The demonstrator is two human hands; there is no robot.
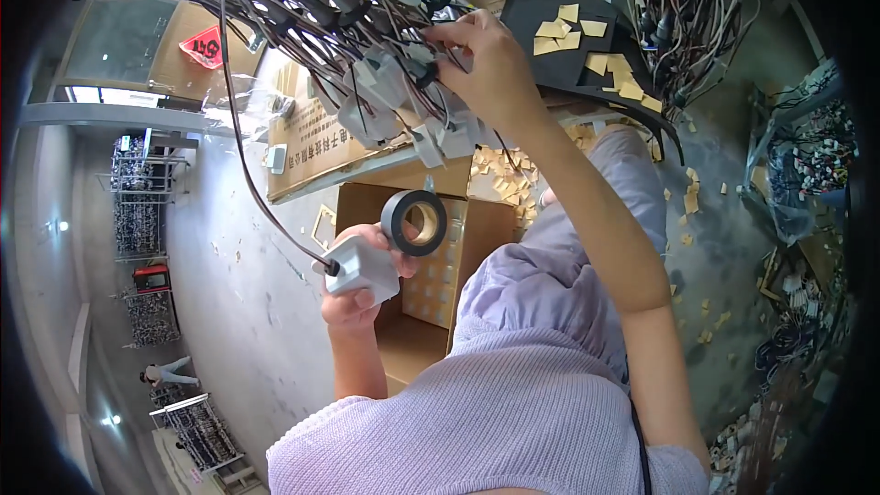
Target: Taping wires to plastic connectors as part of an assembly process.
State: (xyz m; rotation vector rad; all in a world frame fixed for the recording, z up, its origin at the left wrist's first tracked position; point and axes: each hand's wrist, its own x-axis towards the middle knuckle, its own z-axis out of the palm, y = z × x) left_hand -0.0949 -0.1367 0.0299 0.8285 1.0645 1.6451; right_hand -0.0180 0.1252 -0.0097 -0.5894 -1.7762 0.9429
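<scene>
My left hand [346, 308] is closed around a white plastic plug housing [368, 270], with a dark cable [246, 160] running up from it. A roll of black tape [396, 220] is held in the same hand, against the housing. Up at the hanging harness, my right hand [490, 69] has its bent fingers on the thin dark cables [390, 32]; its fingertips are partly hidden among them. Several white connector housings [367, 119] hang just left of and below that hand.
An open cardboard box [412, 344] stands below my left hand. Yellow paper pieces [556, 35] lie on a black sheet [522, 9] at right, and more are strewn over the floor. Another cable bundle [678, 0] hangs at far right. Racks [137, 192] and a person [167, 373] are far left.
</scene>
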